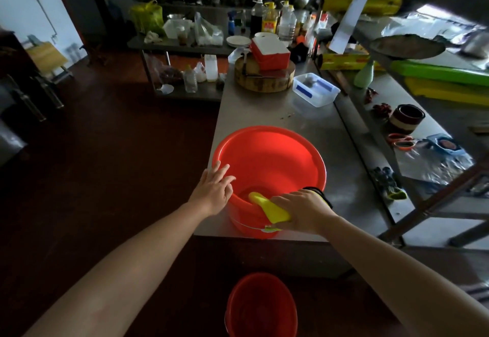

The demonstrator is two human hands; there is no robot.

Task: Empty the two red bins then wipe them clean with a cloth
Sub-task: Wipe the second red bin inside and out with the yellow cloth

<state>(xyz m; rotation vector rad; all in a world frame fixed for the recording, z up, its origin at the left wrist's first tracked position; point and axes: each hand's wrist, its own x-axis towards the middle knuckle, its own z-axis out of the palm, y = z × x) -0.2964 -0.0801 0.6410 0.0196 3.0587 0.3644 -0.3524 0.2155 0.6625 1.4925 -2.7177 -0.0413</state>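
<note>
Red plastic caught the light where the wide bin (268, 167) stood at the near end of the steel tabletop (264, 109), its near rim between the two hands. The left hand (213, 187) rested on the near-left rim with fingers loose and spread, gripping nothing. The right hand (301, 211) lay over the near-right rim and clasped a yellow cloth (270, 208) against it, fingers above and thumb below, one end of the cloth hanging inside the bin. Both bare forearms reached forward from the near edge. A smaller red bin (260, 307) sat on the dark floor (119, 138) just below, near the person. Farther along the tabletop were a round wooden chopping block (264, 79) and a clear plastic container (315, 89); a cluttered steel shelf (423, 130) ran along the right.
</note>
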